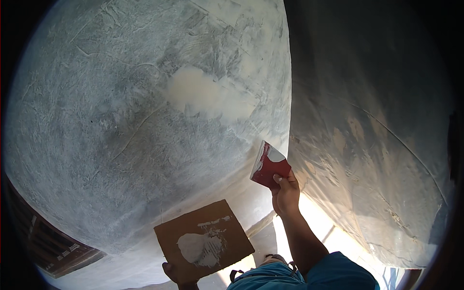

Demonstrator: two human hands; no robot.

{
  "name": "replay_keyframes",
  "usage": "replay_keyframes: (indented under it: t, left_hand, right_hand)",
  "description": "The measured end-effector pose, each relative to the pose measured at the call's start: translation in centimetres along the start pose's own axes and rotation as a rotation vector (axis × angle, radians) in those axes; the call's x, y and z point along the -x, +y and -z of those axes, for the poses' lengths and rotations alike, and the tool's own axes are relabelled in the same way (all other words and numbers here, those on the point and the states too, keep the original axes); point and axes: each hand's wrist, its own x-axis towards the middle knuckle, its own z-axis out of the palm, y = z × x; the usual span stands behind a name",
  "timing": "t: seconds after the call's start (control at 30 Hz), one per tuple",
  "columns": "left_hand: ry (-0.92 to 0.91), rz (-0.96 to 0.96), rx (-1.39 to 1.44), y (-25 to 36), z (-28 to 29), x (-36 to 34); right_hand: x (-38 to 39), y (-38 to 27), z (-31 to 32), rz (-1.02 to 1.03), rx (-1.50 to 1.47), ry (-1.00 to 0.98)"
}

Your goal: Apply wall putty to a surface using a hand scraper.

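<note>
My right hand [285, 194] holds a red putty scraper [268, 166] with white filler on its blade, raised close to the corner where two walls meet. My left hand [175, 273] grips the lower edge of a brown cardboard square [203, 239] that carries a smear of white putty [201, 249]. The left wall [121, 121] is grey and skimmed with rough white putty strokes, with a smoother pale patch [203, 94] above the scraper. The scraper's blade edge points up and left toward that wall.
The right wall [377, 145] is darker, with tan patches and a thin crack line. A dark wooden frame [48, 246] shows at the lower left. Bright floor [338, 241] lies below the corner. My blue sleeve [328, 273] is at the bottom.
</note>
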Motion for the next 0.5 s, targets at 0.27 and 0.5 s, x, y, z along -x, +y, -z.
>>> replay_keyframes:
  t: [0.27, 0.5]
  left_hand:
    - [0.026, -0.014, 0.103, -2.7, -1.9, -1.1]
    - [0.099, -0.119, -0.007, -4.4, -2.5, 0.3]
  right_hand:
    - [-5.6, -1.1, -2.0, 0.573, 1.000, -0.085]
    - [-8.6, 3.1, -4.1, 0.930, 1.162, -0.220]
